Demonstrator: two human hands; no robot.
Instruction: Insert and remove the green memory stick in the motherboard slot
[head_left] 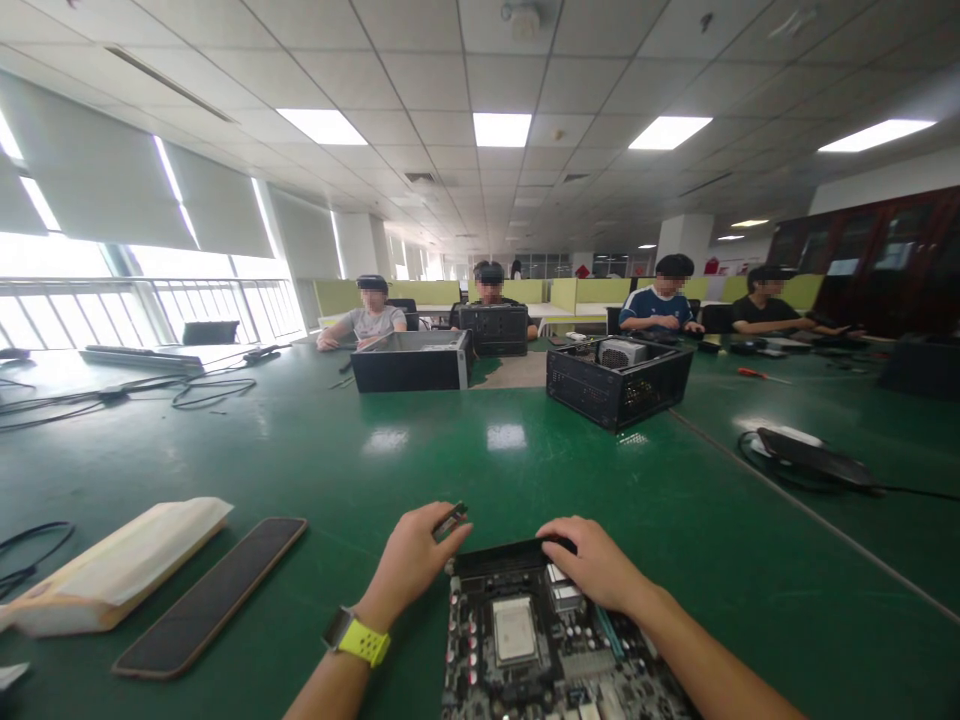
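A motherboard (551, 665) lies in front of me on the green table, running off the bottom of the view. A pale square processor (515, 630) sits in its socket. Along the board's far edge runs a black strip (495, 560). My left hand (416, 550), with a yellow-strapped watch at the wrist, pinches a small dark memory module (451, 519) just above the far left corner. My right hand (592, 560) is closed over the far edge near the right end of the black strip. Its fingertips are partly hidden.
To my left lie a long dark phone-like slab (214, 595) and a paper-topped package (127, 565). Across the table stand computer cases (409, 362) and an open case (619, 380). A black adapter (814, 458) with cable lies right. Several people sit opposite.
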